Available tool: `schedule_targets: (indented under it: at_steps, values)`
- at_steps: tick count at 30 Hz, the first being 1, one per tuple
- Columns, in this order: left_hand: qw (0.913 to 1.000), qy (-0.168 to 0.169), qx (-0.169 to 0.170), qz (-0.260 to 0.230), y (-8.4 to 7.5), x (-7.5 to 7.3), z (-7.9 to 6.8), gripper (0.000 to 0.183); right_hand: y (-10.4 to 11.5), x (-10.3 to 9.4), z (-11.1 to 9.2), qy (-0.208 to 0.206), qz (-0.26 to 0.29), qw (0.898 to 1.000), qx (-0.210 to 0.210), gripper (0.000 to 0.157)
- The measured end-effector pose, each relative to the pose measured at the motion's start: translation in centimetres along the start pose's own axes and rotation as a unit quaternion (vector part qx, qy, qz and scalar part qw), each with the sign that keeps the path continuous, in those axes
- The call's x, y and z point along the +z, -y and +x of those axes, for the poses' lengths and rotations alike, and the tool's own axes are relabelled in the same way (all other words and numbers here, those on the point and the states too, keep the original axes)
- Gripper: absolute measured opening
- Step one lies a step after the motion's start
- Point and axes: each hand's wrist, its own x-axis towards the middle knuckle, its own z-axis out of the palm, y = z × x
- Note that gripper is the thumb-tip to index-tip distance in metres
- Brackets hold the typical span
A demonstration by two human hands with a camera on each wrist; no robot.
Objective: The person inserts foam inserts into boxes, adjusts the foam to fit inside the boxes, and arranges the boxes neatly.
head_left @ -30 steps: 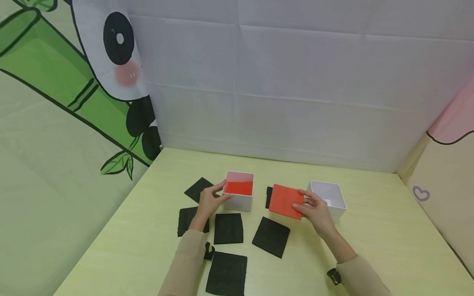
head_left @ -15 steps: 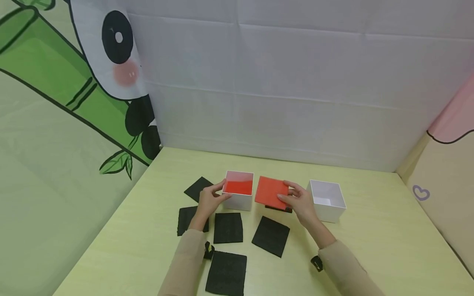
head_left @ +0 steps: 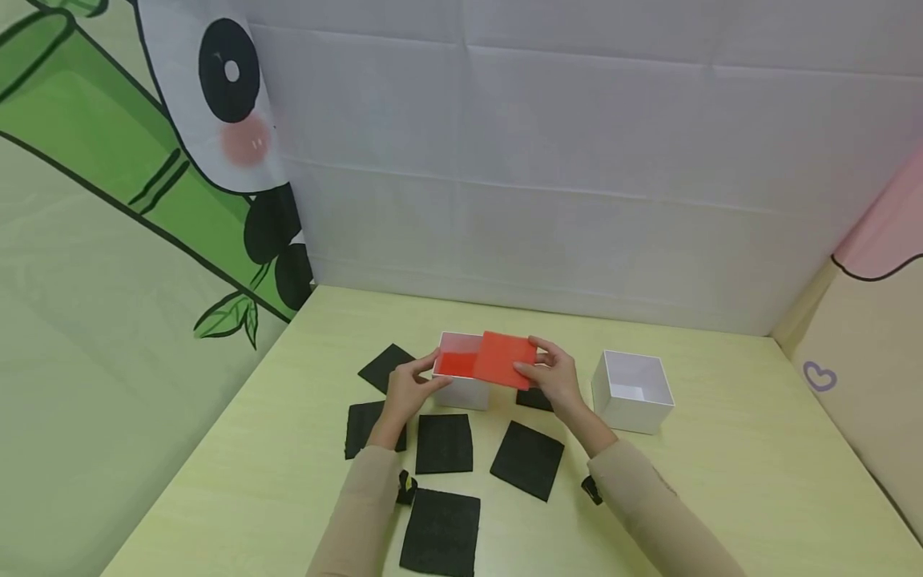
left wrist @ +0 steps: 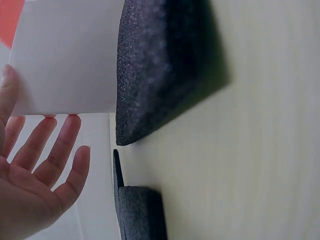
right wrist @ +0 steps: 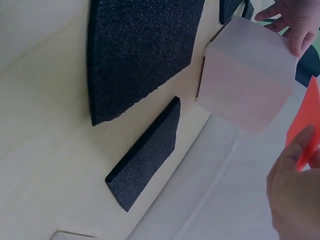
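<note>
At the back middle of the table stands an open-topped white box, with a red square piece lying inside. My left hand holds this box by its left front corner, thumb on the front face and fingertips at the side, as the left wrist view of the box wall also shows. Between the thumb and fingers of my right hand is a thin red square sheet. Tilted, the sheet overlaps the right part of the box opening in the head view; in the right wrist view the sheet appears apart from the box.
A second white box, open at the top, stands to the right. Several black foam squares lie about the table, such as one in front, one at centre and one to the right. A white cloth hangs behind.
My right hand has carried the red sheet leftward and slightly up, from beside the right-hand white box to over the left-hand one. My left hand stays on its box.
</note>
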Motion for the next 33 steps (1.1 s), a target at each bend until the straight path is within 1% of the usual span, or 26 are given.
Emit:
schedule_targets:
  at_steps: [7,11,19,25,30,33]
  values:
    - [1.0,0.001,-0.006,0.0,0.1,0.0,0.0,0.058,0.1,1.5,1.2,-0.025,-0.042,0.999,-0.008,0.063]
    - [1.0,-0.001,-0.008,-0.001,0.1,-0.1,0.0,0.058,0.1,2.2,1.8,-0.034,-0.061,0.998,-0.01,0.063]
    - [1.0,0.0,-0.005,0.006,0.0,-0.1,0.0,0.058,0.3,3.6,2.9,-0.037,-0.103,0.994,-0.005,0.06]
    - [1.0,0.003,-0.004,0.008,-0.2,-0.2,0.1,0.058,0.1,4.7,3.3,-0.027,-0.129,0.991,-0.016,0.058]
    - [1.0,0.004,-0.001,0.006,-0.3,-0.2,-0.1,0.058,-0.4,5.3,3.4,-0.02,-0.175,0.984,-0.026,0.055]
    - [1.0,0.006,-0.003,0.006,-0.3,-0.2,-0.1,0.058,-0.7,5.5,3.4,-0.011,-0.218,0.975,-0.035,0.054]
